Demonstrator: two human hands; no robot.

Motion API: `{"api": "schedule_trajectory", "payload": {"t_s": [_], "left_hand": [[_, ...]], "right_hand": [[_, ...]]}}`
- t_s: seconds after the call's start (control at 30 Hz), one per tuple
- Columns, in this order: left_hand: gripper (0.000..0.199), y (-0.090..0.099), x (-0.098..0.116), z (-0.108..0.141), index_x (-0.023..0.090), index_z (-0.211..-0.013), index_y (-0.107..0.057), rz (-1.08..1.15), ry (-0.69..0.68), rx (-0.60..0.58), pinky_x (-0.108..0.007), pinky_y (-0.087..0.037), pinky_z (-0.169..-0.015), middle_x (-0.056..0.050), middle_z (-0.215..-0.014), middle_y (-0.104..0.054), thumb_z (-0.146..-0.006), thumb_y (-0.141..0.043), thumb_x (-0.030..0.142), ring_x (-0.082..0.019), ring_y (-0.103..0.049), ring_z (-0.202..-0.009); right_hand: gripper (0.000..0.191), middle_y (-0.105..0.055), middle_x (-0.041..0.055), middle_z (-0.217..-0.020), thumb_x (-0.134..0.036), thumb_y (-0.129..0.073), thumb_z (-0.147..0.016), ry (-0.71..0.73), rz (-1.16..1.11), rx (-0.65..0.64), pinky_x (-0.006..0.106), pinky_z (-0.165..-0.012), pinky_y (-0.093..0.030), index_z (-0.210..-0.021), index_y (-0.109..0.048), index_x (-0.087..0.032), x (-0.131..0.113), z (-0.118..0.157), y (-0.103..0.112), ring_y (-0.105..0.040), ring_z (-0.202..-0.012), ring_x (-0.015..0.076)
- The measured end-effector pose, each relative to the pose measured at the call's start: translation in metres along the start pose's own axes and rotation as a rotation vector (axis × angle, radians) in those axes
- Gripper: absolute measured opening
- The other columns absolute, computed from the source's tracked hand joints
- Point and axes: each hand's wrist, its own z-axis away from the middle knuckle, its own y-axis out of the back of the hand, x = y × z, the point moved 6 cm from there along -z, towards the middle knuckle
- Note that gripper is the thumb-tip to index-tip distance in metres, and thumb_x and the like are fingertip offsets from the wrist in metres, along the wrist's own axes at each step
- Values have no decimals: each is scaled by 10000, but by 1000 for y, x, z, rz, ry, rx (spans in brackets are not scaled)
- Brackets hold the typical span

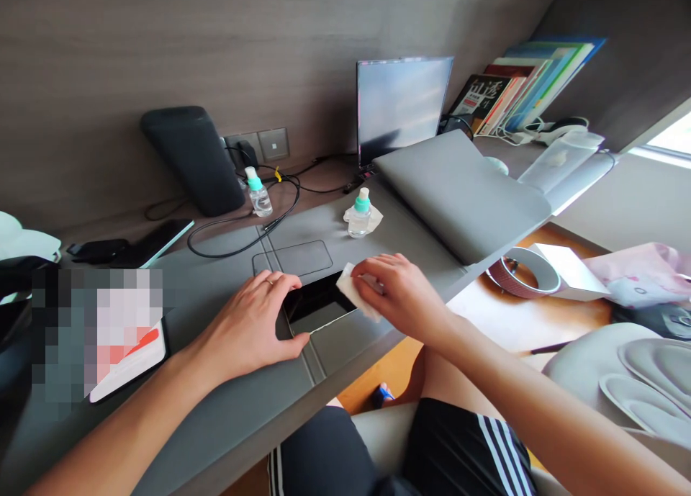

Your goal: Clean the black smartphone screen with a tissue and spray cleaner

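Observation:
A phone (318, 305) with a black, glossy screen lies face up on the dark desk mat. My left hand (253, 319) spans its left end, thumb at the near corner and forefinger at the far one, gripping it by the edges. A folded white tissue (356, 291) is pinched in my right hand (396, 291), resting on the phone's right end, which it hides. Just beyond stands a small clear spray bottle (360, 217) with a teal collar, a crumpled tissue (374, 217) beside it. A thin dark outline of a rectangle (294, 257) lies behind the phone.
A second spray bottle (259, 194) stands by a black cable (237, 253) and a tall black device (194, 161). To the right are a closed laptop (464, 186), a screen (404, 107), books (534, 86) and a clear plastic bottle (561, 161). The desk's front edge (345, 381) runs near my legs.

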Motion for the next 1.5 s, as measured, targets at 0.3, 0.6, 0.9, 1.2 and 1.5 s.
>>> {"api": "schedule_trajectory", "payload": {"t_s": [0.3,0.6,0.9,1.2,1.5], "left_hand": [[401,3,-2,1,244,-987,-439,8,-12,-27,-424,-444,-803,-35,-951,-562,-689,-689,339,-278,-549,-912],[392,1,-2,2,240,-1002,-418,26,-30,-33,-421,-452,-821,-32,-973,-526,-715,-670,327,-255,-540,-910],[506,-3,-5,5,252,-1115,-445,119,19,2,-428,-482,-882,-46,-1072,-570,-711,-733,351,-278,-579,-1019],[827,-4,-12,3,251,-1236,-408,52,93,-2,-501,-468,-899,-70,-1106,-575,-584,-855,494,-336,-565,-1054],[892,-4,-12,2,204,-1285,-398,7,85,-19,-496,-460,-893,-100,-1122,-562,-610,-823,604,-345,-556,-1054]], "right_hand": [[176,-636,34,-823,-224,-457,-980,182,66,-136,291,-681,-281,-844,-563,-188,-41,-19,-44,-518,-762,157],[262,-607,57,-795,-253,-359,-1018,20,154,-40,303,-742,-341,-856,-555,-187,27,12,-16,-501,-744,182],[179,-647,46,-833,-238,-432,-987,-5,-41,64,295,-768,-400,-907,-588,-204,1,11,-8,-573,-789,174],[157,-624,38,-786,-221,-463,-974,187,126,-53,304,-679,-341,-871,-568,-168,-71,-40,-63,-516,-674,168],[149,-626,46,-765,-190,-488,-944,124,271,-137,305,-664,-336,-815,-560,-173,-39,-44,-49,-537,-673,168]]}}
